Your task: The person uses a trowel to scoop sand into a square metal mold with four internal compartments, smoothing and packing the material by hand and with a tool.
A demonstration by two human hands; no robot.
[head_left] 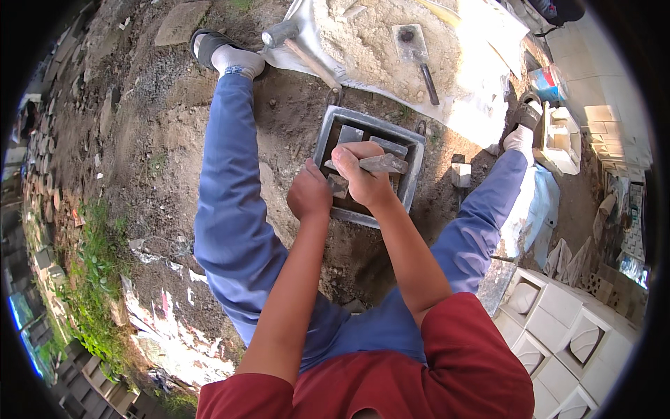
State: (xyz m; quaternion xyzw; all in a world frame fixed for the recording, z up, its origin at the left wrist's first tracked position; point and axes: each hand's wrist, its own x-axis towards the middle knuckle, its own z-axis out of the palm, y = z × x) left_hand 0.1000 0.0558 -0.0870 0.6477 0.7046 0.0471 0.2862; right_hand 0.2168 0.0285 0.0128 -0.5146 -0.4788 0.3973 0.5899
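Note:
Between my legs on the ground sits a square grey metal mould [417, 167] with side loops and several metal blocks inside, one of them a flat-topped block [351, 134]. My left hand [310, 190] is closed at the mould's left wall, its fingers partly hidden. Above the mould's middle, my right hand [364, 178] is closed around a small trowel [386, 164] with a dusty grey blade that points right. The trowel's narrow end sticks out toward my left hand. My right hand covers part of the mould's inside.
Beyond the mould, a white sheet [481, 115] carries pale sandy powder [356, 42], a flat trowel [410, 43] and a hammer [280, 33]. A small block-headed tool [460, 174] lies right of the mould. White patterned blocks [555, 318] are stacked at right; another block [560, 140] stands by my right foot.

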